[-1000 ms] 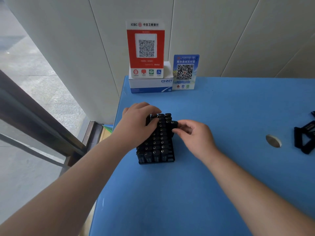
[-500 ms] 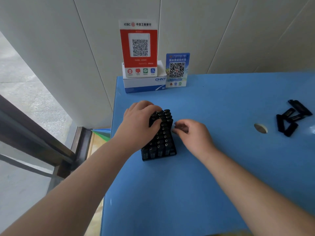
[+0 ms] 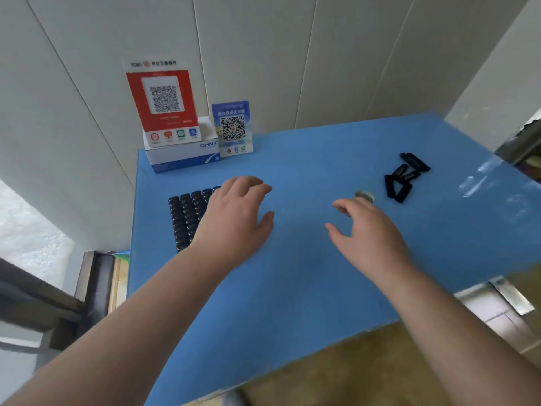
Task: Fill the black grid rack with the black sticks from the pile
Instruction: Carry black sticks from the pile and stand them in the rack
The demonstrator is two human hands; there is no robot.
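The black grid rack (image 3: 187,218) stands on the left of the blue table (image 3: 292,288), its slots packed with several upright black sticks. My left hand (image 3: 237,218) hovers over the rack's right side with loose fingers, holding nothing and hiding part of the rack. My right hand (image 3: 366,230) is out over the middle of the table, fingers spread and empty. A small pile of black sticks (image 3: 402,177) lies loose at the right rear, a short way beyond my right fingertips.
A round hole (image 3: 365,196) in the tabletop sits just ahead of my right hand. A white box (image 3: 181,155) carrying a red QR sign (image 3: 164,104) and a blue QR card (image 3: 234,128) stand at the back left against the wall. The table's left edge runs close beside the rack.
My right hand has left the rack and moved right toward the stick pile. My left hand has lifted off the rack. The view has swung right.
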